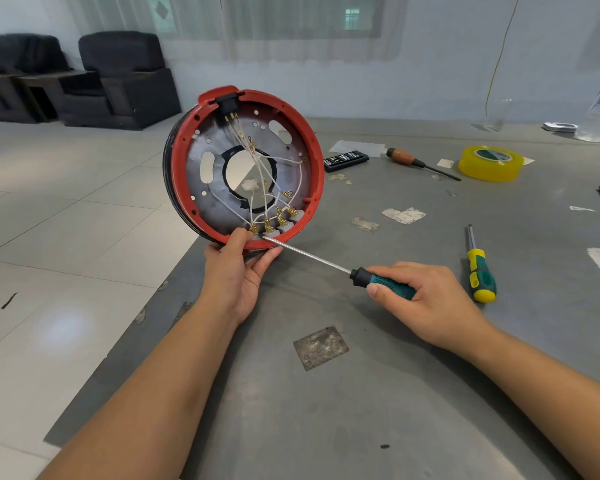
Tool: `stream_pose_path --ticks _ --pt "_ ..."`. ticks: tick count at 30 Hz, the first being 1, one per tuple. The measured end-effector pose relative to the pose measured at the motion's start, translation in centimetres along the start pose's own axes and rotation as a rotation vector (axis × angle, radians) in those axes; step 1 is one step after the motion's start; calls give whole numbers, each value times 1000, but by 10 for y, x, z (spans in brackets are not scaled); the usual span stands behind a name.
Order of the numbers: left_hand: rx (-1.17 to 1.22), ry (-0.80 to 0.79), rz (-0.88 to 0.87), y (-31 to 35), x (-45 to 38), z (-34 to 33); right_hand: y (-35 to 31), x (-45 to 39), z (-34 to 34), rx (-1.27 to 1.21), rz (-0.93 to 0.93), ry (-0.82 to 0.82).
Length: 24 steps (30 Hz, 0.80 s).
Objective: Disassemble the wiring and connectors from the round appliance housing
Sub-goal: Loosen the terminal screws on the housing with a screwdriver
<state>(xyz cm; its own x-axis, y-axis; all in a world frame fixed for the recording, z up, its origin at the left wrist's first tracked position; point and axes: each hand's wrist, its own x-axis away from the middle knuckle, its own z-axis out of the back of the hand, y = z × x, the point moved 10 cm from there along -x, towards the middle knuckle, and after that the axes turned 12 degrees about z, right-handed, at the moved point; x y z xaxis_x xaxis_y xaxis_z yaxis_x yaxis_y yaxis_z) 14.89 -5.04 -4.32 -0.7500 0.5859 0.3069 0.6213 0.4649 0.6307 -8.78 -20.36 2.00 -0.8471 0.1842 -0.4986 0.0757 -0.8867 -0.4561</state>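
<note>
The round red housing (316, 157) stands on edge above the table's left corner, its open inside facing me. White wires (267, 174) run from a black socket (228, 102) at the top across the central hole to a row of brass connectors (274, 220) on grey blocks at the bottom rim. My left hand (238, 268) grips the housing's lower rim, thumb beside the leftmost connector. My right hand (426, 299) holds a green-handled screwdriver (385, 281); its shaft tip touches the grey block under the connectors.
On the grey table (326, 427) lie a second green-yellow screwdriver (480, 271), an orange-handled screwdriver (416, 161), a yellow tape roll (490, 163), a black bit case (346, 158) and a metal plate (321, 348). Tiled floor and dark armchairs lie to the left.
</note>
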Motion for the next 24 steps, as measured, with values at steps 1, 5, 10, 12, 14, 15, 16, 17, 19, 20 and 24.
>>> stream_pose_path --ticks 1,5,10,12,14,15,16,17,19,20,24 --pt "-12 -5 -5 0 1 -1 0 0 0 5 5 -2" --pt "-34 -20 -19 0 3 -4 3 0 0 10 12 6" --pt "-21 -19 -4 0 2 -4 8 1 -7 -30 3 -19" --pt "-10 -16 4 -1 1 -2 9 1 -11 -47 -2 -37" --pt "0 -13 16 -1 1 -1 11 1 -14 -81 -13 -48" --pt "6 -10 22 -2 0 0 12 1 -14 -97 -21 -50" --pt "13 -7 27 -2 0 1 13 1 -14 -108 -27 -53" --pt "16 -3 31 -3 0 2 13 1 -15 -114 -31 -59" --pt "13 5 38 -3 -1 2 13 2 -16 -128 -39 -74" --pt "13 7 40 -4 -1 2 13 2 -17 -138 -44 -77" --pt "39 2 48 -4 1 1 14 2 -20 -142 -57 -100"
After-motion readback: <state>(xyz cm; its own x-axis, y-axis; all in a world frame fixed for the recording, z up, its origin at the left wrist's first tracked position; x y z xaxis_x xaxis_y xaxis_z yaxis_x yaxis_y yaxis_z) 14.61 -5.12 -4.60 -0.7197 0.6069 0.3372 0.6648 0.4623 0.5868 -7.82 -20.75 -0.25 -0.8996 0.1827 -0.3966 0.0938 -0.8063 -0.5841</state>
